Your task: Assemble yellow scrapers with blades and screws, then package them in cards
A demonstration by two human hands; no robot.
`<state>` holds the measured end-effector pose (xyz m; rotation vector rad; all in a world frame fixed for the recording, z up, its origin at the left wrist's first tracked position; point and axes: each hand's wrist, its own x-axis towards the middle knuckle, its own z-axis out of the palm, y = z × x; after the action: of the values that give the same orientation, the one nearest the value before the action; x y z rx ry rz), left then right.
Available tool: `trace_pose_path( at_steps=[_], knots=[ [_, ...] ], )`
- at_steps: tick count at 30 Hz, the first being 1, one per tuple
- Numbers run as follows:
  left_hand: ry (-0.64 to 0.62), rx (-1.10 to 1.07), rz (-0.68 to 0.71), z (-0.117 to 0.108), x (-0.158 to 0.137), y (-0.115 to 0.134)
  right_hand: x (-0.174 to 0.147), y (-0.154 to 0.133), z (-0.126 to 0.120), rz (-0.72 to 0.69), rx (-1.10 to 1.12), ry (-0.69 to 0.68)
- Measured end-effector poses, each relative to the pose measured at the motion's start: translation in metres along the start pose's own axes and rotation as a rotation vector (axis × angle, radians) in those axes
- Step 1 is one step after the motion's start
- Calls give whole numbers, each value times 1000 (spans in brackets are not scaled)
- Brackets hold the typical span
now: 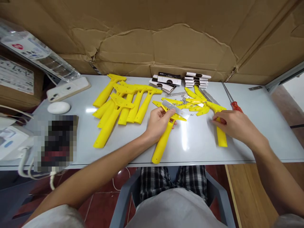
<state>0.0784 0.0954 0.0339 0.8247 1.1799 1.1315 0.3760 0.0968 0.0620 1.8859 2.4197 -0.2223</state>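
My left hand grips a yellow scraper by its wide head, its handle slanting down toward the table's front edge. The thumb presses a flat metal blade against that head. My right hand is closed over another yellow scraper handle, fingertips drawn together; what they pinch, if anything, is hidden. Between the hands lie a pile of yellow head plates, small screws and two tiny nuts. More blades rest behind the plates.
Several yellow scrapers lie at left. Small blade boxes and a white stack stand against the cardboard. A red screwdriver lies right. At left are a phone, a white case and a water bottle.
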Motion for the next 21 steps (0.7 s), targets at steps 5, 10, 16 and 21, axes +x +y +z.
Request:
trace_pose_path(
  at_steps=[5, 10, 16, 21],
  knots=[
    [17, -62, -3, -1, 5, -1, 7, -22, -15, -39, 86, 210],
    [44, -127, 9, -2, 10, -1, 29, -80, -13, -194, 548, 118],
    [18, -172, 16, -4, 9, -2, 57, -100, 6, -165, 1054, -79],
    [-43, -117, 51, -8, 9, -3, 53, -92, 5, -50, 1204, -134]
  ],
)
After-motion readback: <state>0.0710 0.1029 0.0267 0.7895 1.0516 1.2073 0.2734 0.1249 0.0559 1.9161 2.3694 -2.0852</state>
